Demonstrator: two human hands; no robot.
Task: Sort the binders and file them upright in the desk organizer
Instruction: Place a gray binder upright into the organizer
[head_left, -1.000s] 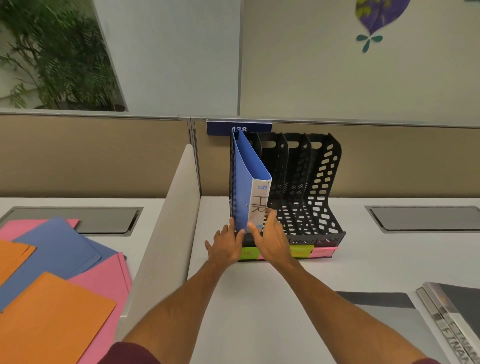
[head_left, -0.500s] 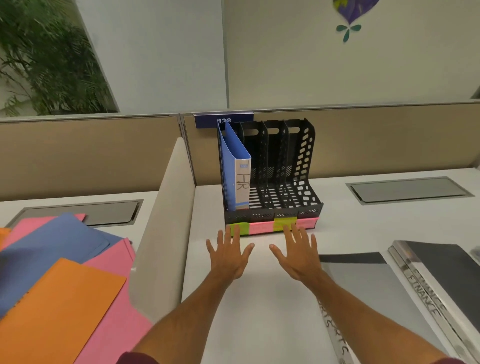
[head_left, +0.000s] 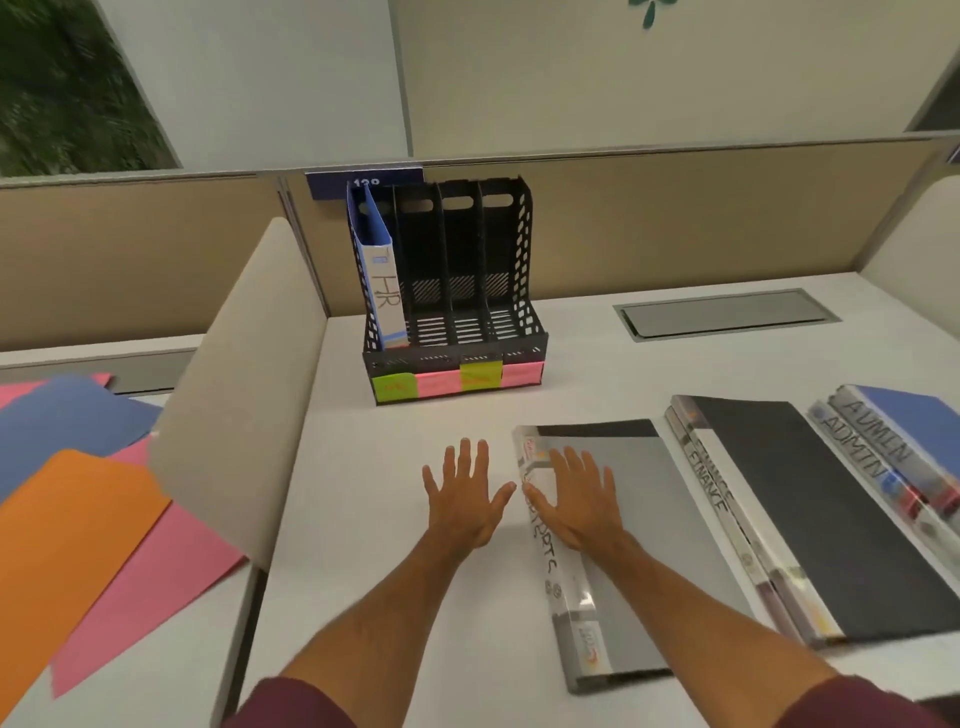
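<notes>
Organizer (head_left: 524, 291): black, four slots, upright at the back of the table (head_left: 389, 519), against the partition. Blue HR binder (head_left: 382, 275) stands upright in the leftmost slot, spine facing out; the other three slots hold nothing. Sticky notes (head_left: 457, 382) run across the organizer's front lip: green, pink, yellow-green, pink. Writing on them not legible. Left hand (head_left: 462, 499): palm down over bare table, fingers straight and spread, holding nothing. Right hand (head_left: 576, 504): palm down, fingers straight and spread, over the spine edge of the grey binder (head_left: 639, 519), gripping nothing. Cannot tell whether it rests on the cover or hovers just above. Grey binder lies flat, spine to the left with handwriting partly hidden by the hand; the readable part ends in "RTS". Just beside it on the right, black FINANCE binders (head_left: 810, 509) lie flat, stacked, with two spines visible. Further right, at the frame edge, ADMIN binders (head_left: 909, 426) lie flat, the top one blue. Left of the low divider (head_left: 234, 389) on the neighbouring table: loose orange folder (head_left: 67, 545), pink folder (head_left: 156, 571) and blue folder (head_left: 67, 415), overlapping. Metal cable hatch (head_left: 722, 314) is set into the table right of the organizer.
</notes>
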